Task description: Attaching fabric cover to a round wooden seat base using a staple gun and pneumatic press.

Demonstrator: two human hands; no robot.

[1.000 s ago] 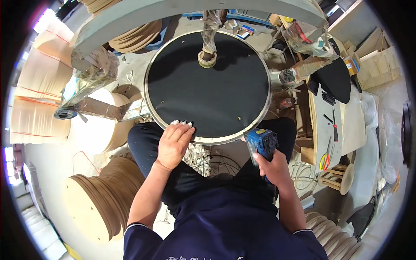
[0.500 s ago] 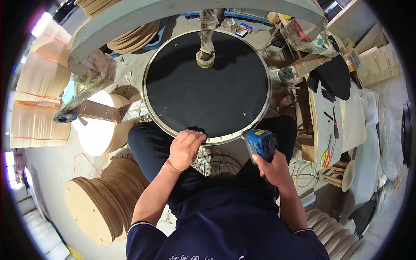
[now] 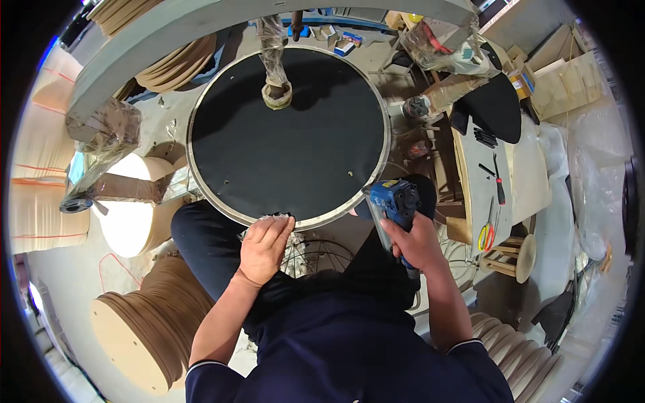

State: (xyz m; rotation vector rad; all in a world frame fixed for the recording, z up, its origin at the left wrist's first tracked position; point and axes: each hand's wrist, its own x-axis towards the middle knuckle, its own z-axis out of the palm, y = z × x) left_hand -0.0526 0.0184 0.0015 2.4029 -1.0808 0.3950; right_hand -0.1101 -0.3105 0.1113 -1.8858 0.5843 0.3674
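A large round panel (image 3: 289, 141) covered in black fabric, with a pale rim, lies before me above my thighs. At its near edge, my left hand (image 3: 263, 250) has its fingers pressed together on a bunched bit of the black fabric (image 3: 277, 216). The thumb is mostly hidden. My right hand (image 3: 418, 243) is wrapped round the handle of a blue staple gun (image 3: 396, 200). Its nose is close to the panel's near right rim; whether they touch I cannot tell.
A plastic-wrapped post (image 3: 272, 57) ends over the panel's far part. Wrapped arms (image 3: 138, 188) (image 3: 450, 94) stand either side. On the right bench (image 3: 470, 195) lie orange-handled scissors (image 3: 487, 236) and a screwdriver (image 3: 499, 191). Stacked wooden discs (image 3: 144, 326) stand at lower left.
The whole view has shifted, so the panel appears further left. Against the panel, the staple gun has moved up and right, and my left hand has drawn slightly toward me.
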